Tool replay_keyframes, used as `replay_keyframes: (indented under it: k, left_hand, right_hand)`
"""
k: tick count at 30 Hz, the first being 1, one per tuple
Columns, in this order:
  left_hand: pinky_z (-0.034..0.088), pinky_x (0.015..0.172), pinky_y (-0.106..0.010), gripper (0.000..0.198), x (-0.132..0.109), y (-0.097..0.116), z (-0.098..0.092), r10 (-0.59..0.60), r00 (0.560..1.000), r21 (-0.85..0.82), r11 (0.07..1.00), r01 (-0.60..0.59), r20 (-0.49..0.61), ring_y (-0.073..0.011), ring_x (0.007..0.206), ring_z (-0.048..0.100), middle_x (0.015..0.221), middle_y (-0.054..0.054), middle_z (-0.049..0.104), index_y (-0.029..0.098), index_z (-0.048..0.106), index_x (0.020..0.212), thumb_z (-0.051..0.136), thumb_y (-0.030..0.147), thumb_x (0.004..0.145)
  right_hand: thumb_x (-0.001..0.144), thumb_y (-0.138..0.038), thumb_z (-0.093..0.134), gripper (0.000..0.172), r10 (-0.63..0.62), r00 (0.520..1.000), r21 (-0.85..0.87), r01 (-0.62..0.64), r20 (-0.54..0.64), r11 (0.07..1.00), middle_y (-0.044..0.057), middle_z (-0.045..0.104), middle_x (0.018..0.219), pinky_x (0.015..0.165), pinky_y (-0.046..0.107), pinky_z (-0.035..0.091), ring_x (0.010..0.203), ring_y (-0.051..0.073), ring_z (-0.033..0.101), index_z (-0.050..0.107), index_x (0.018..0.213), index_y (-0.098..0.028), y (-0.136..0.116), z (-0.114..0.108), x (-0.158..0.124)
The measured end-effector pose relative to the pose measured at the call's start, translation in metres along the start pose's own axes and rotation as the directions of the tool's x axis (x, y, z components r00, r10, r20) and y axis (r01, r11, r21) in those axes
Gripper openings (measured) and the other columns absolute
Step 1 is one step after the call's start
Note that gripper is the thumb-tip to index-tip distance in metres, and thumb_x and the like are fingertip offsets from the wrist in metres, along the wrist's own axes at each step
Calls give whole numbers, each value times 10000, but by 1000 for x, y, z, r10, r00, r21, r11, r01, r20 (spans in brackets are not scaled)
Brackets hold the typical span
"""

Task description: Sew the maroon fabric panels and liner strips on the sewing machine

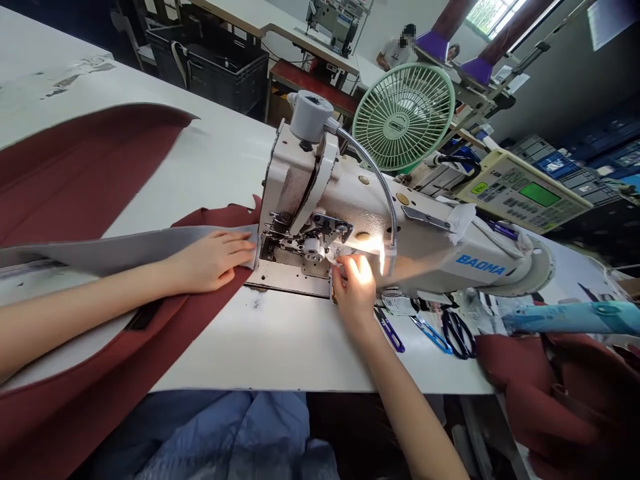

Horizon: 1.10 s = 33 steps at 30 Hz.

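Observation:
My left hand [216, 261] lies flat, fingers stretched out, on a grey strip of material [135, 248] at the left side of the sewing machine [350, 193]. Under and around the strip spreads dark red fabric [210, 327]. Beside the needle area, my right hand [356, 287] is closed with its fingertips pinched together under the lit lamp. What those fingertips hold, if anything, is too small and glared to make out. The metal bed plate [295, 280] shows between the two hands.
Purple thread snips [390, 331], a blue-handled tool [431, 333] and black scissors [459, 335] lie right of my right hand. A green fan [404, 117] and a control panel [525, 190] stand behind the machine. More red fabric [555, 387] hangs at the right. Farther back sits a person [399, 52].

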State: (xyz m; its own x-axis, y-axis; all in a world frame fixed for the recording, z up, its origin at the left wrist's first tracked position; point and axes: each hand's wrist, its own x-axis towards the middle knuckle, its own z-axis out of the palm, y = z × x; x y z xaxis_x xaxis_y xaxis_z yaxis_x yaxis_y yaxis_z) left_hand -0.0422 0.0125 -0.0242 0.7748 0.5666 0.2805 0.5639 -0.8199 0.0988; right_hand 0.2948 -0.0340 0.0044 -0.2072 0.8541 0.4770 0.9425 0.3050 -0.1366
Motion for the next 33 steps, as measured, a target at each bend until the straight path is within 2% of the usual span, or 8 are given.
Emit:
replay_keyframes:
  k: [3,7,9,12,16,20,25,33]
  left_hand:
    - [401,1134,-432,412,-25,23,-4,7,1000,-36,999,-7,6,-282,1356,491,1375,-87,622,173,681,1190,519,94,820]
    - [390,1141,-407,477,-29,41,-12,5,999,-55,998,-3,42,-270,1353,497,1384,-96,615,150,633,1273,539,103,808]
    - [413,1114,-400,493,-21,41,-16,7,996,-59,998,-2,91,-269,1322,523,1366,-106,625,144,613,1296,559,119,806]
    - [458,1052,-392,406,-10,37,-19,5,989,-63,998,4,146,-267,1247,573,1289,-110,665,155,649,1210,601,157,807]
    - [459,1037,-414,335,-11,35,-14,-14,998,-50,999,18,65,-275,1238,574,1279,-106,671,158,668,1159,618,187,830]
    - [437,1064,-425,402,-20,34,-7,-46,999,-85,995,45,-12,-265,1264,557,1314,-91,656,173,635,1247,579,173,849]
    - [430,1097,-416,498,-23,31,-5,-103,994,-156,983,94,-45,-257,1282,543,1385,-92,604,185,597,1318,554,140,824]
    - [405,1100,-434,471,-20,32,-7,-62,997,-115,992,58,-34,-265,1359,481,1436,-102,570,141,580,1327,520,148,860]
  right_hand:
    - [968,-125,460,174,-165,986,41,164,15,986,86,670,971,767,322,492,877,206,602,619,960,-194,-26,9,-9]
    - [927,-67,500,182,-387,883,33,393,264,919,104,672,966,708,347,490,822,227,558,641,907,-181,-69,29,-16]
    - [922,-71,515,180,-423,836,117,409,349,905,117,669,1021,753,361,509,875,237,558,661,972,-165,-84,33,-12]
    - [910,-44,531,243,-428,811,213,372,399,903,101,675,1093,826,330,514,969,226,571,675,1069,-157,-92,34,2]
    - [975,-118,541,202,-347,850,190,294,396,937,63,685,994,789,301,522,897,199,599,702,1081,-180,-85,37,16]
    - [998,-219,560,187,-334,895,218,277,294,936,88,687,1099,863,338,528,953,209,594,717,1095,-182,-80,45,14]
    - [1002,-271,563,254,-329,902,205,278,281,938,89,694,1174,848,379,524,970,236,577,688,1202,-177,-88,50,9]
    - [997,-294,571,268,-282,925,285,207,254,936,95,689,1201,877,394,507,1003,240,577,689,1212,-186,-93,50,8]
